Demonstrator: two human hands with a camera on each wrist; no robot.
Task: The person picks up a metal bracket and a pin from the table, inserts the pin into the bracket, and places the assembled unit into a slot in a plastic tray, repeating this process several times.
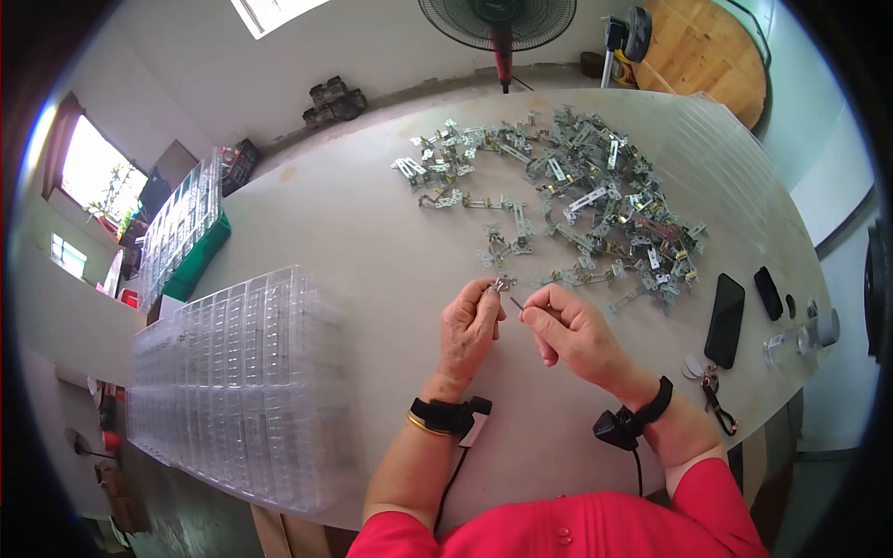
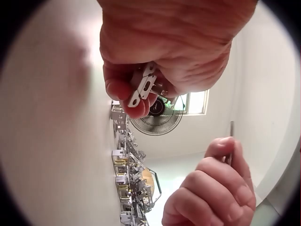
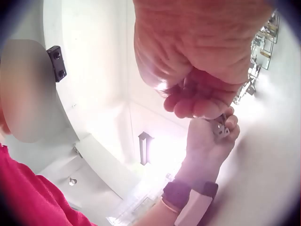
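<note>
Over the middle of the table, my left hand (image 1: 468,325) grips a small metal bracket (image 2: 147,84) between thumb and fingers. Slots and holes show along its pale flat plate in the left wrist view. Just to the right, my right hand (image 1: 579,342) pinches a thin metal rod (image 2: 232,129) between thumb and forefinger, its tip pointing toward the bracket in the head view. The rod's other end is hidden in the fingers. Beyond both hands lies a wide heap of similar metal brackets (image 1: 588,198), with a few scattered at its near edge.
Clear plastic compartment trays (image 1: 228,372) stand stacked at the table's left, and a green crate (image 1: 200,256) lies behind them. On the right are a black phone (image 1: 726,321), keys (image 1: 712,381) and a clear bottle (image 1: 791,344). A fan (image 1: 499,19) stands past the far edge.
</note>
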